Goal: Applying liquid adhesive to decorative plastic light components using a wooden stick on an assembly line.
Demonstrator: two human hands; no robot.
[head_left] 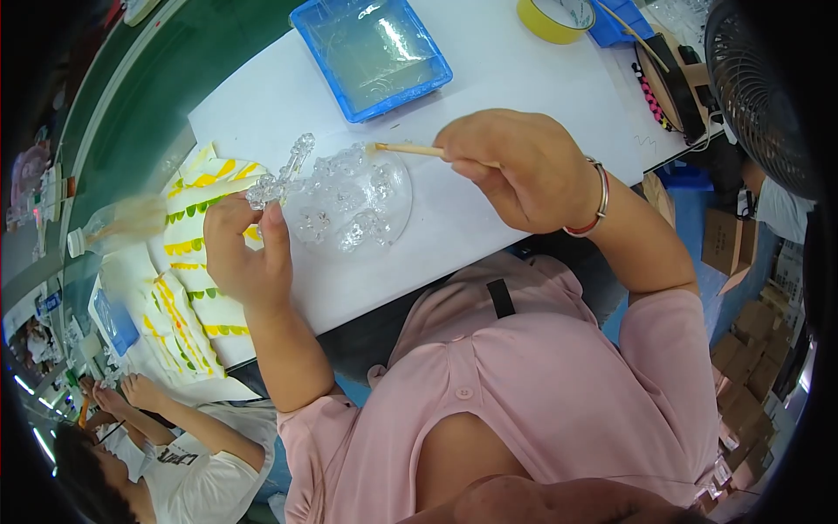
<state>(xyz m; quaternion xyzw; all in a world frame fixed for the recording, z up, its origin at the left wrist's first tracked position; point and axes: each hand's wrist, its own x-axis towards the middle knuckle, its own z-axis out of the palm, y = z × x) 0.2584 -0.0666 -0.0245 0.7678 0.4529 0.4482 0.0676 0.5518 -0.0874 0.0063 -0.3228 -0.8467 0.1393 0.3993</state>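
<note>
My left hand (249, 253) pinches a clear, knobbly plastic piece (281, 182) between thumb and fingers, above the left side of the table. In my closed right hand (524, 170) is a thin brush (410, 149) with a pale wooden handle, its tip pointing left. That tip lies over the far edge of a clear round plate (403, 205). Several clear, faceted clusters (367, 229) are on the plate, between my hands. Being see-through, they are hard to tell apart.
A blue tray (358, 115) with a clear, shiny filling stands at the back. Yellow tape (554, 22) lies far right, near a black fan (759, 100). A patterned cloth (196, 253) and a bottle (113, 229) are at left. Another person (196, 467) works at lower left.
</note>
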